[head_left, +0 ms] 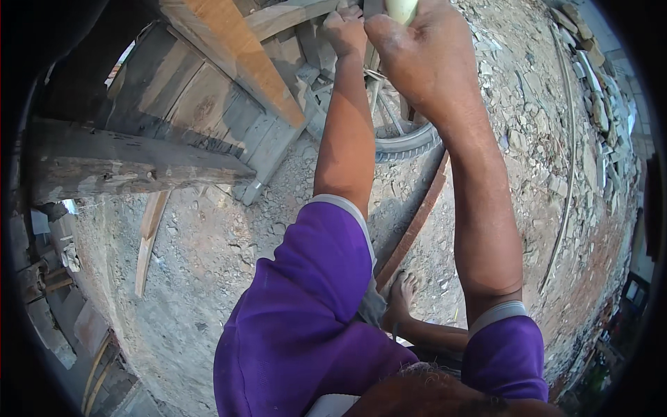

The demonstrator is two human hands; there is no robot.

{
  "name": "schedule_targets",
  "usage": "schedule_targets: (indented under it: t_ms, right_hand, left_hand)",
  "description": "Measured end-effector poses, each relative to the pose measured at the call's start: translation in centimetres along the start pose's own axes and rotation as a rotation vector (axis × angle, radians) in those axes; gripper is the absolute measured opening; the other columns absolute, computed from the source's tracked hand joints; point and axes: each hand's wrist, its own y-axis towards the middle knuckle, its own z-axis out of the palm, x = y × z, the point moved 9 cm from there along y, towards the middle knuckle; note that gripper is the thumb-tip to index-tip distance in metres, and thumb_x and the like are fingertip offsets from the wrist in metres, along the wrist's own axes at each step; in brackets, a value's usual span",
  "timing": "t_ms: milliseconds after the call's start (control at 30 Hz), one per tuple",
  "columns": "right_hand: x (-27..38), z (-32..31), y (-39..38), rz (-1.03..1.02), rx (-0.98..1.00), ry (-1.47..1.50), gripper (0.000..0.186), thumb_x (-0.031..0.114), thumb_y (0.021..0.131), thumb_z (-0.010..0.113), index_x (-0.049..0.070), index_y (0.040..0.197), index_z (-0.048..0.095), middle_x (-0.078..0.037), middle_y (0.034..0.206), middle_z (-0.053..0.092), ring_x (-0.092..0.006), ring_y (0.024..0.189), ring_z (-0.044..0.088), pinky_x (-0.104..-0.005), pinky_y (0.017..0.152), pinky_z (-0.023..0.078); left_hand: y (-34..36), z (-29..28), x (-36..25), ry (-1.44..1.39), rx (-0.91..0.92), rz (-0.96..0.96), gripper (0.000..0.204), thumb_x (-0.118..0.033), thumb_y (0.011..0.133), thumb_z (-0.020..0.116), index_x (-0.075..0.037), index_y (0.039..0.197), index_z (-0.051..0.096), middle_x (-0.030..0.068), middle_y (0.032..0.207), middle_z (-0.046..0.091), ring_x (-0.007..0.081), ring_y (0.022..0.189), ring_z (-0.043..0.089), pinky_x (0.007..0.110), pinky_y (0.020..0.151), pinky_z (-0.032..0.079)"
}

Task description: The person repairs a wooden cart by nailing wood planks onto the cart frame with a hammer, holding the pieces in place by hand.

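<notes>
At the top of the view my right hand (431,62) is closed round a pale cream cylindrical handle (401,10), which runs out of the upper edge. My left hand (344,31) is a little left and farther away, fingers curled at grey timber pieces (288,15); exactly what they grip is hidden. An orange-brown plank (236,52) slants beside that hand. Below both hands a spoked wheel with a tyre (406,148) lies among wood pieces, partly covered by my forearms.
A weathered beam (132,163) and boarded structure (174,90) fill the upper left. Loose timber (149,243) and a long red-brown piece (410,233) lie on rubble-strewn ground (194,320). My bare foot (401,299) is below. Stone debris (597,104) lines the right.
</notes>
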Motion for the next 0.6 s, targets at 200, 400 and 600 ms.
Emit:
schedule_targets:
  t_ms: [200,400,600]
  right_hand:
    - [-4.1,4.9,0.1,-0.11,-0.065,-0.161,0.029,0.018,0.083,0.066,-0.003,0.103,0.064,-0.02,0.081,0.07,-0.0325,0.077,0.07,-0.0407,0.073,0.055]
    - [2.8,-3.9,-1.3,-0.364,-0.452,-0.087,0.019,0.014,0.083,0.063,-0.004,0.086,0.06,-0.016,0.059,0.058,-0.0283,0.052,0.06,-0.039,0.05,0.047]
    - [-2.2,4.6,1.3,-0.149,-0.101,-0.179,0.035,0.017,0.082,0.065,-0.003,0.111,0.061,-0.026,0.086,0.067,-0.0423,0.084,0.067,-0.0452,0.078,0.053]
  left_hand:
    - [-2.3,1.7,-0.5,-0.075,0.007,-0.077,0.037,-0.024,0.099,0.051,0.006,0.085,0.068,0.018,0.08,0.07,0.0337,0.07,0.067,0.041,0.066,0.054]
    - [-0.4,0.1,-0.7,0.01,-0.015,0.015,0.039,-0.025,0.1,0.051,0.005,0.084,0.069,0.019,0.081,0.071,0.0352,0.071,0.068,0.041,0.067,0.054]
    - [-1.2,0.5,-0.3,-0.051,-0.025,-0.05,0.041,-0.027,0.1,0.051,0.005,0.084,0.069,0.02,0.081,0.072,0.0367,0.071,0.068,0.042,0.067,0.054]
